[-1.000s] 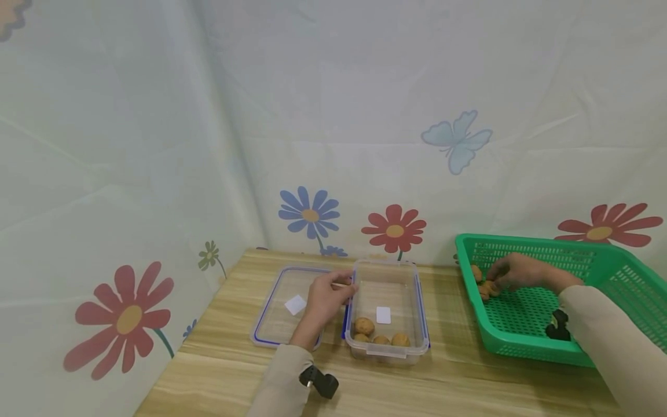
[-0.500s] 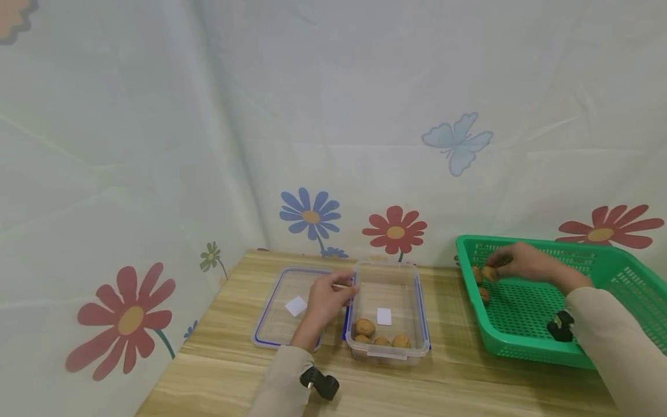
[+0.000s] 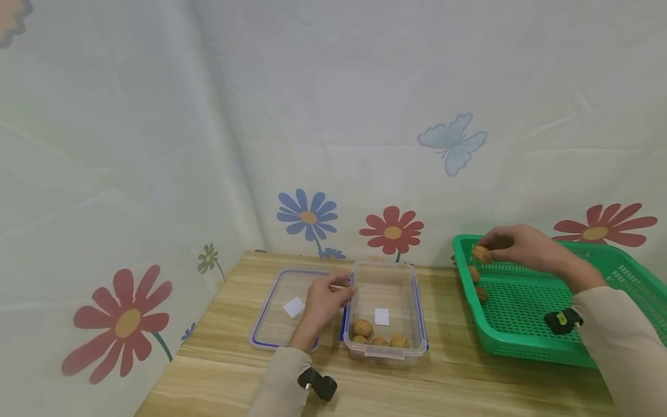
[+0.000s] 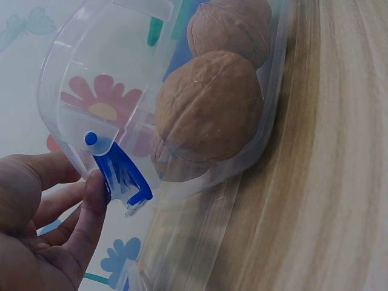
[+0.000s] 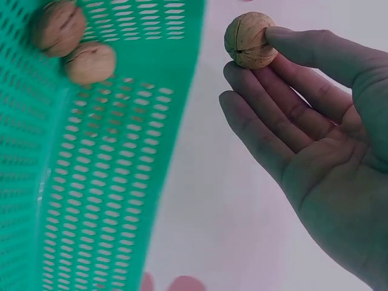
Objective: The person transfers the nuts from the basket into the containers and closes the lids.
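Observation:
My right hand pinches a walnut between thumb and fingertips, raised over the far left part of the green basket. Two more walnuts lie inside that basket along its left side. With thumb and fingers, my left hand holds the left side of a clear plastic food container, right at a blue latch. Several walnuts are gathered at the container's near end, and a white label shows in its middle.
A clear lid with a blue seal and a white label lies on the wooden table, left of the container and partly behind my left hand. A flowered cloth hangs behind the table.
My right hand has lifted a walnut up from the others in the basket, toward its far left rim. The left hand has stayed at the container's side.

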The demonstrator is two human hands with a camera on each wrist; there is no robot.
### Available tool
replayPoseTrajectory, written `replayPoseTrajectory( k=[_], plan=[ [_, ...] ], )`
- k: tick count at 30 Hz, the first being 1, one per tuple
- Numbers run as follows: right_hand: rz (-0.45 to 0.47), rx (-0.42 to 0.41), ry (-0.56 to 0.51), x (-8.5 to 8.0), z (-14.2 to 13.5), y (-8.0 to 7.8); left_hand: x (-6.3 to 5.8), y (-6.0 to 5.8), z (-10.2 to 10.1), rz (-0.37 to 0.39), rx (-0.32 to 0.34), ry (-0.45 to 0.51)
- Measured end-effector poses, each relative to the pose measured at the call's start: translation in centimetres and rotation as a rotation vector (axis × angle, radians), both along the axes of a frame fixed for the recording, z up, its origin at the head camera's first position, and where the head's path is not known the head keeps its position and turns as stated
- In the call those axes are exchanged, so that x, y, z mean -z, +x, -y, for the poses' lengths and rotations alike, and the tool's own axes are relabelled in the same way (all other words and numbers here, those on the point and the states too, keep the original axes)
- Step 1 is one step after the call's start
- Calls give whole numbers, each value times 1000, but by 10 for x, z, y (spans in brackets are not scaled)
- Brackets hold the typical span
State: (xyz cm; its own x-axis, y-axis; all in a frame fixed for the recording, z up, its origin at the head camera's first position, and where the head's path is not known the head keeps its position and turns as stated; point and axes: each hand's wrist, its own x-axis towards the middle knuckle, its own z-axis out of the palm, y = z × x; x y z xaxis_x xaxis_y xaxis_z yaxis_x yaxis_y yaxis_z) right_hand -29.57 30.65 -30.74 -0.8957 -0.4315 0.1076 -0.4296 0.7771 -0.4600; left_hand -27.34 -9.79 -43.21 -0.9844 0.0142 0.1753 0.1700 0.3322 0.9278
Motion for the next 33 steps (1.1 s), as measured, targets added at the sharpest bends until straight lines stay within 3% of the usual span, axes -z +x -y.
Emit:
replayPoseTrajectory(
  k=[17,22,33],
  plan=[
    [-76,-13,-46,-26,25,27,2,-1,2,-4,6,16],
    [-106,-22,-87,-27,31,35,1,0,2,2,3,11],
    [-67,-14,-197,-19,50,47,-1,0,0,10,-3,-6]
  ],
)
